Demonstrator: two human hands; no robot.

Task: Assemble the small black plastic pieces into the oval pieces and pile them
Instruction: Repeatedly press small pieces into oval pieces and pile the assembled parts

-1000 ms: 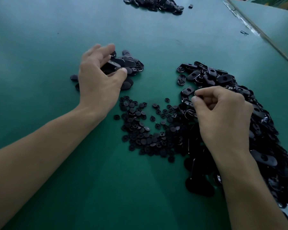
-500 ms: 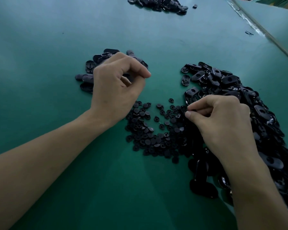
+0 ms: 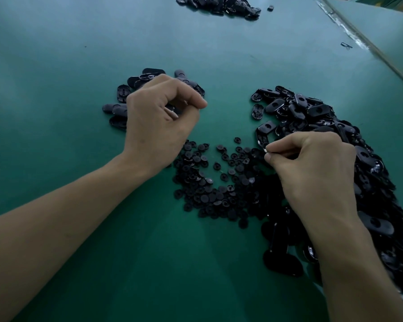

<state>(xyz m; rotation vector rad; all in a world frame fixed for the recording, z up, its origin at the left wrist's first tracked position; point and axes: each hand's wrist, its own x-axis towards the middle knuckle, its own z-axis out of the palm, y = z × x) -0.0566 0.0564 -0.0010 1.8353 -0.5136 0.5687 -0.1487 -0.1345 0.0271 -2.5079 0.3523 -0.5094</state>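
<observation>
A scatter of small round black pieces point(image 3: 209, 182) lies in the middle of the green table point(image 3: 56, 66). To the right spreads a big heap of black oval pieces point(image 3: 316, 112). A small pile of ovals point(image 3: 123, 94) sits at the left. My left hand point(image 3: 158, 119) hovers just in front of that pile with its fingers curled in and the thumb against the forefinger; I see nothing in it. My right hand point(image 3: 312, 170) rests at the heap's left edge. Its thumb and forefinger pinch a small dark piece point(image 3: 271, 151) that is mostly hidden.
Another heap of black parts point(image 3: 219, 3) lies at the far edge of the table, with a stray piece point(image 3: 270, 7) beside it. The table's right edge point(image 3: 370, 49) runs diagonally, and a loose clip point(image 3: 346, 45) lies near it.
My left hand has pulled back from the left pile of ovals and curled its fingers. My right hand has shifted slightly left toward the small round pieces, still pinching.
</observation>
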